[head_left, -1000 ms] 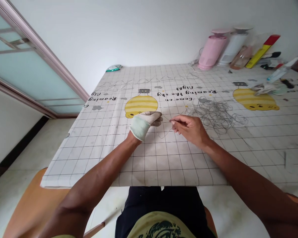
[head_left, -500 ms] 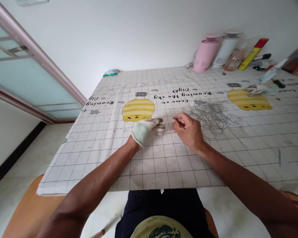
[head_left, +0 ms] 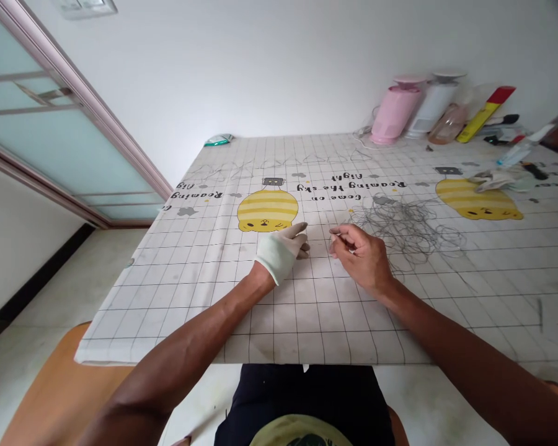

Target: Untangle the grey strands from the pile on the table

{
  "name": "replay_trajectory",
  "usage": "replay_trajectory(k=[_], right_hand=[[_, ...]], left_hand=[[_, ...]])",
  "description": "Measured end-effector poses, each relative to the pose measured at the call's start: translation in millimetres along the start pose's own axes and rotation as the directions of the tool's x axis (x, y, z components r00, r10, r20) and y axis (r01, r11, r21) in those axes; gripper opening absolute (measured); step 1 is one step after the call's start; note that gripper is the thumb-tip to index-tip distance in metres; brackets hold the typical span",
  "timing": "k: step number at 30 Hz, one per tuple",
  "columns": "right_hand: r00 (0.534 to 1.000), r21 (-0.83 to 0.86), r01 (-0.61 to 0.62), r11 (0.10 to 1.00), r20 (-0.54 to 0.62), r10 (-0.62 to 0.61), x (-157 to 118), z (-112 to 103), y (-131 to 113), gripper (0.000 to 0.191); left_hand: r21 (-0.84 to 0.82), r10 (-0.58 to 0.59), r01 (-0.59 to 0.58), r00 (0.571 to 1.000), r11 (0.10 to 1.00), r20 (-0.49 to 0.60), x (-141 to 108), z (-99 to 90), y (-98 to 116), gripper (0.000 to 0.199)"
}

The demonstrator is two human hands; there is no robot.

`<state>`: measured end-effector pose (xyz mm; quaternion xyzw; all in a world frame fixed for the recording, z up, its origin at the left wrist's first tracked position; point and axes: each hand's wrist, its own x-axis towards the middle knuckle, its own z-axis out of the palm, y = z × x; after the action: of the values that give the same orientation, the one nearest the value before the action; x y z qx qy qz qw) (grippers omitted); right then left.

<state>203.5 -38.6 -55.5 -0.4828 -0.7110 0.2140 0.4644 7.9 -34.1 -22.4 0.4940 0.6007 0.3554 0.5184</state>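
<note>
My left hand [head_left: 281, 251], in a pale knitted glove with grey fingertips, is over the table's middle. Its fingers curl inward; anything in them is too thin to see. Facing it a short gap away, my bare right hand [head_left: 360, 254] has thumb and forefinger pinched together, and what they hold cannot be made out. Just beyond the right hand lies a loose tangle of thin grey wire [head_left: 409, 229]. A row of thin bent wire pieces [head_left: 279, 162], some roughly triangular, stretches along the back of the checked tablecloth [head_left: 186, 322].
Against the wall stand a pink cylinder [head_left: 395, 114], a white cylinder [head_left: 432, 108], a clear bottle [head_left: 447, 124] and a yellow-red box [head_left: 486, 114]. Another glove [head_left: 497, 179] lies at right, near a clear squeeze bottle [head_left: 523, 148]. A green-edged packet [head_left: 218, 140] sits at the back left corner.
My left fingers, stretched out before, are now more curled. My right hand keeps its pinch with slightly shifted fingers. The whole view has shifted a little, so things appear further right and lower.
</note>
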Motion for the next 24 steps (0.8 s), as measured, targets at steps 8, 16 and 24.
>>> replay_trajectory(k=[8, 16, 24], right_hand=[[0.998, -0.053, 0.053, 0.997, 0.037, -0.051, 0.4, -6.8, 2.1, 0.012], [0.999, -0.048, 0.032, 0.998, 0.041, -0.03, 0.2, -6.2, 0.4, 0.011], [0.994, 0.0, -0.019, 1.0, 0.105, 0.019, 0.6, -6.6, -0.1, 0.011]], left_hand=[[0.101, -0.043, 0.037, 0.997, 0.994, 0.066, -5.0, 1.1, -0.2, 0.043], [0.082, -0.053, 0.046, 0.995, 0.996, 0.087, 1.4, -1.8, -3.2, 0.041], [0.08, -0.078, 0.072, 0.994, 0.994, 0.079, 1.6, -0.7, -3.6, 0.037]])
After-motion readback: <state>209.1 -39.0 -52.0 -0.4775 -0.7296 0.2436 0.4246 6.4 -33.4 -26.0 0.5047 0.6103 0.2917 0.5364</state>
